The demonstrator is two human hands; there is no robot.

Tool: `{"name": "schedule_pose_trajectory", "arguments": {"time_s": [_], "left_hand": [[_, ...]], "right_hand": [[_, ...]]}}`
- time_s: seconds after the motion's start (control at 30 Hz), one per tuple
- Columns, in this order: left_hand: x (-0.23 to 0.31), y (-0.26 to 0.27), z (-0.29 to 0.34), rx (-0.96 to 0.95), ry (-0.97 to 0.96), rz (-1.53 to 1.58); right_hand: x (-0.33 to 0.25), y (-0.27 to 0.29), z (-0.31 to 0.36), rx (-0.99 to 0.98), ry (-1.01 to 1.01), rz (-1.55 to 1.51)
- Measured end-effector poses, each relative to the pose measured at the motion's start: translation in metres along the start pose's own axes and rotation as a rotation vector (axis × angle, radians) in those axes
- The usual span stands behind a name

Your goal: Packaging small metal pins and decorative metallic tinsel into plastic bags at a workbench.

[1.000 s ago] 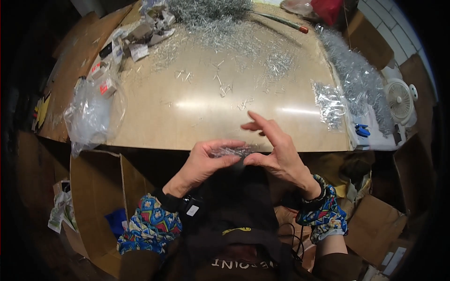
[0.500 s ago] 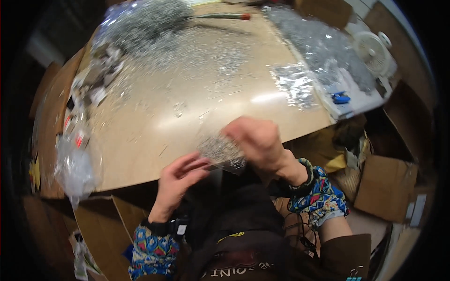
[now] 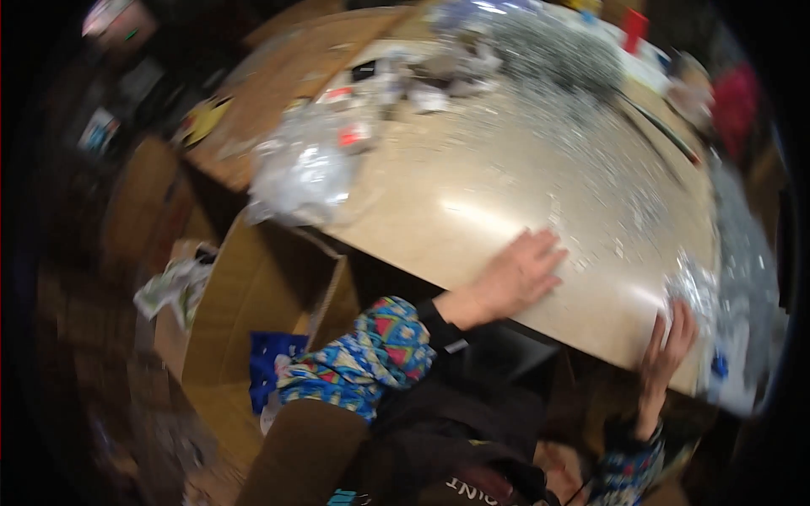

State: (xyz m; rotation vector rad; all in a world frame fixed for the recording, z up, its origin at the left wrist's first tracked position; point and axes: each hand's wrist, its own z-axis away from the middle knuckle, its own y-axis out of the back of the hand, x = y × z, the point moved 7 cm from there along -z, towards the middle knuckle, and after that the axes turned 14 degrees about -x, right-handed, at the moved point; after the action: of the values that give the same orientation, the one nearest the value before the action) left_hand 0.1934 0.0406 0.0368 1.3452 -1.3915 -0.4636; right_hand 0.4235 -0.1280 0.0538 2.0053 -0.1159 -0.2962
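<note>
Motion blur thruout, glare on tabletop [image 3: 405, 190], dim bkgd, fisheye warp w/ blk rim

I see L hand [image 3: 521, 271] & R hand [image 3: 671, 337], both bare. L forearm has a puffy sleeve cover [image 3: 363, 358], geometric print, mostly blue w/ red, green & white bits; above it a plain dk brown sleeve [image 3: 308, 438]. Black wristband [image 3: 440, 326] on L wrist w/ small pale patch [image 3: 456, 346]. R wrist: black cuff [image 3: 629, 434], then similar R sleeve cover [image 3: 629, 476], too blurry for me to get details. Torso: dk top [image 3: 456, 422], white lettering [image 3: 477, 492] nr pic's bottom edge.
</note>
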Motion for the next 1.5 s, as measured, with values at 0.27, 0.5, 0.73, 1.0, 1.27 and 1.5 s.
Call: {"name": "schedule_pose_trajectory", "arguments": {"time_s": [0.27,0.5,0.73,1.0,1.27,1.5], "left_hand": [[-0.153,0.148,0.163,0.252,0.732,-0.532],[-0.07,0.097,0.142,-0.138,0.304,-0.031],[0.007,0.06,0.114,0.032,-0.013,0.333],[0.037,0.036,0.133,-0.309,0.38,1.136],[0.016,0.002,0.164,-0.44,0.682,1.324],[0.019,-0.035,0.194,-0.426,0.241,0.57]], "right_hand": [[-0.101,-0.026,0.008,-0.137,0.226,-0.236],[-0.212,-0.029,-0.024,-0.273,0.565,-0.347],[-0.251,-0.04,-0.015,-0.492,0.71,-0.364],[-0.209,-0.031,0.022,-0.959,0.294,-1.212],[-0.194,-0.054,0.059,-1.267,-0.001,-1.359],[-0.179,-0.093,0.111,-0.991,0.326,-0.762]]}}
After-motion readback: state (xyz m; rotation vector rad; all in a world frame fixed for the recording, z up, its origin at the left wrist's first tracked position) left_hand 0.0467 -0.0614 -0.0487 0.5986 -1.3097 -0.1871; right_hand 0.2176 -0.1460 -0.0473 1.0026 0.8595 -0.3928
